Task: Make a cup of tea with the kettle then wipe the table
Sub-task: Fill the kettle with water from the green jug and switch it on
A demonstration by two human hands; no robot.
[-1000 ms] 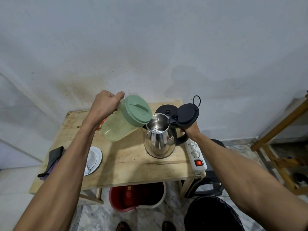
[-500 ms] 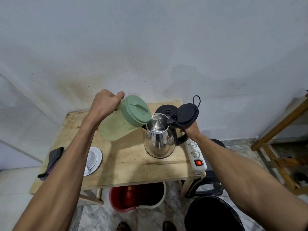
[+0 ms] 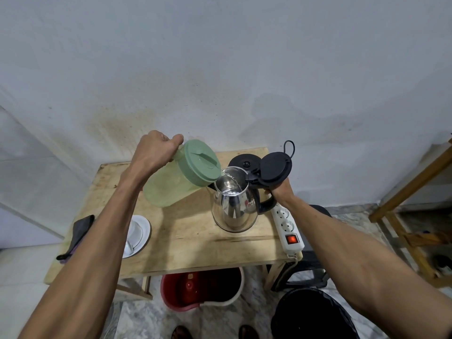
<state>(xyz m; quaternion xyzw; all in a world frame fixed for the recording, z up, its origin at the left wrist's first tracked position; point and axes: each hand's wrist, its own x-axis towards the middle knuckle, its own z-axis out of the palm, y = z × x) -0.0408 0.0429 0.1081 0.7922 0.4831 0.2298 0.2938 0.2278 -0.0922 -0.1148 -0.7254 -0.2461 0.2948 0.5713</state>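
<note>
My left hand (image 3: 152, 152) grips the handle of a pale green jug (image 3: 176, 177) with a green lid, tilted so its spout hangs over the mouth of the steel kettle (image 3: 233, 204). A thin stream of water runs from the jug into the kettle. The kettle stands on the wooden table (image 3: 186, 236) with its black lid (image 3: 275, 168) flipped up. My right hand (image 3: 278, 189) holds the kettle's black handle. A white cup on a saucer (image 3: 139, 232) sits at the left, partly behind my left forearm.
The kettle's black base (image 3: 244, 162) sits behind it near the wall. A white power strip (image 3: 288, 228) with a lit red switch lies along the table's right edge. A dark cloth (image 3: 78, 233) hangs off the left edge. Below are a red bucket (image 3: 203, 289) and a black bin (image 3: 315, 314).
The jug has tipped further toward the kettle and water now flows into it. My right hand and the kettle have stayed put.
</note>
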